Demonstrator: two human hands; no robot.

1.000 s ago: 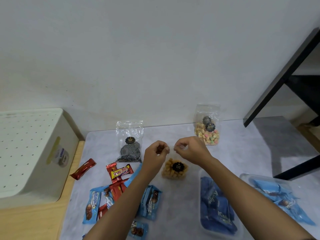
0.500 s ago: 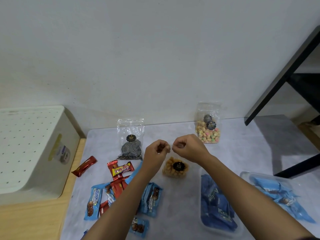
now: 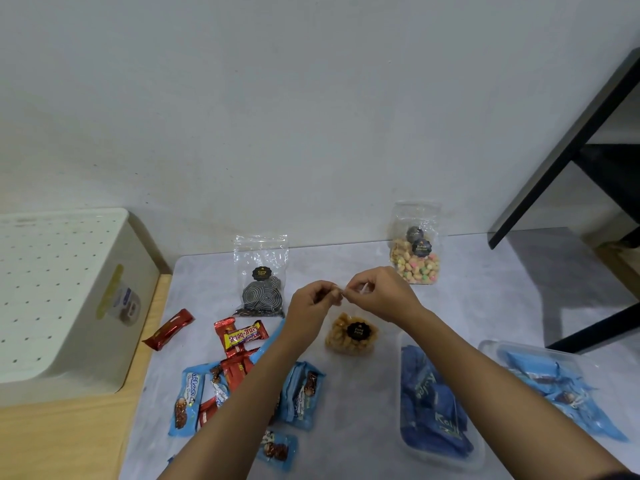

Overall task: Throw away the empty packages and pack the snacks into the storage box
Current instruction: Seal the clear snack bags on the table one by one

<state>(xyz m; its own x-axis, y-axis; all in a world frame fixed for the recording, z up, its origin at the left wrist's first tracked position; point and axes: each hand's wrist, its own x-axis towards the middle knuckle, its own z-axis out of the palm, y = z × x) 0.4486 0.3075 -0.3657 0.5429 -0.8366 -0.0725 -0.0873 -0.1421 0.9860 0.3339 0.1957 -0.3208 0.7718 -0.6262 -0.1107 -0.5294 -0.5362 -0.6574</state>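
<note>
My left hand (image 3: 311,303) and my right hand (image 3: 381,295) meet fingertip to fingertip above the grey mat, both pinching the clear top edge of a bag of golden-brown snacks (image 3: 351,336) with a black round label. The bag hangs just below the hands. A clear storage box (image 3: 479,457) holding dark blue packets sits under my right forearm. A second clear box (image 3: 491,348) with light blue packets lies at the far right. Light blue and red wrapped snacks (image 3: 242,365) are scattered under my left forearm.
A bag of black spiral snacks (image 3: 261,289) and a bag of pastel snacks (image 3: 415,258) lean against the wall. A red bar (image 3: 169,329) lies at the mat's left edge. A cream perforated bin (image 3: 52,292) stands left. A black table frame (image 3: 568,150) rises right.
Both hands stay pinched together on the bag's top, with small finger shifts. The view has tilted slightly, so everything sits a touch lower in frame.
</note>
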